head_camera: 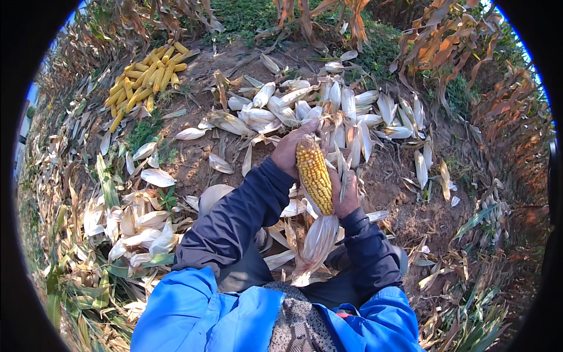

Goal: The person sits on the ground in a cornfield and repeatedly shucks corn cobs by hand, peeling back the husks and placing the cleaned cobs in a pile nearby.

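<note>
A yellow ear of corn (315, 178) is between my hands, its kernels bare on the side facing me. Pale husk (320, 237) is peeled back from its lower end and hangs towards my lap. My left hand (292, 149) grips the upper left side of the ear near its tip. Against the lower right side lies my right hand (345, 191), its fingers curled at the ear and some dry husk strips; part of that hand is hidden. Just beyond my hands lies a heap of ears still in pale, dry husks (272, 108).
Bare yellow ears form a pile (147, 79) on the soil at the upper left. Loose husks (140, 229) lie in a heap left of my knees. Dry standing corn stalks (457, 39) rise at the upper right, and green weeds (242, 17) grow at the far edge.
</note>
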`<action>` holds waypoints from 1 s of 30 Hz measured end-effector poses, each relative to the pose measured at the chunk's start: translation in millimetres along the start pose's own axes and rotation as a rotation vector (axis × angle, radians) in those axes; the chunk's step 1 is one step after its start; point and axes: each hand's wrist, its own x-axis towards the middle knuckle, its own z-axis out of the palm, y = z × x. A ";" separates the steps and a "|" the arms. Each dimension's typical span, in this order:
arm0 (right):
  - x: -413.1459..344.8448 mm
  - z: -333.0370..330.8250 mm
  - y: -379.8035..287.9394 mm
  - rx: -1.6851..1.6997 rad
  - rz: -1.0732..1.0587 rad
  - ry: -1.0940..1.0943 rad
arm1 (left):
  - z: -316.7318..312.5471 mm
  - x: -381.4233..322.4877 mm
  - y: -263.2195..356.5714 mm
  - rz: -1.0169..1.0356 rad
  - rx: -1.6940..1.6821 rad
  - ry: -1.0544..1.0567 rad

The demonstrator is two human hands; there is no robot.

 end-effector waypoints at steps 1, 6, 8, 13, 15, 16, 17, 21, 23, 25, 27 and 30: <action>-0.3 1.2 -1.0 0.024 -0.006 0.003 | -2.0 0.9 -0.5 0.008 -0.015 0.031; 1.3 11.0 -3.7 0.646 0.408 0.068 | -3.9 1.5 -5.9 0.099 0.097 0.176; 5.2 5.5 -1.6 0.710 0.498 0.053 | 0.2 1.8 -5.5 0.163 0.207 0.281; 19.0 -28.3 8.3 1.048 0.662 -0.034 | 2.0 12.5 20.9 0.452 0.241 0.527; 17.8 -29.7 5.5 0.867 0.602 0.003 | -5.0 18.3 35.2 0.630 0.222 0.513; 16.1 -23.7 1.7 0.775 0.579 0.016 | -10.3 15.8 39.2 0.630 0.343 0.652; 13.6 -15.1 -3.8 0.656 0.625 0.058 | -13.3 17.9 37.5 0.662 0.440 0.611; 4.9 34.6 -31.4 0.639 0.127 0.156 | -17.2 16.6 2.7 0.709 0.833 0.596; 11.5 36.4 -34.8 0.636 0.230 0.174 | -13.4 17.5 -14.6 0.745 0.943 0.518; 18.6 28.0 -33.4 0.582 0.265 0.191 | -8.6 17.9 -20.6 0.631 0.774 0.507; 21.1 14.7 -29.4 0.495 0.267 0.183 | -4.8 17.3 -15.9 0.536 0.612 0.498; 28.5 -11.6 -15.3 0.786 0.361 0.355 | -4.5 11.8 2.6 0.441 0.449 0.503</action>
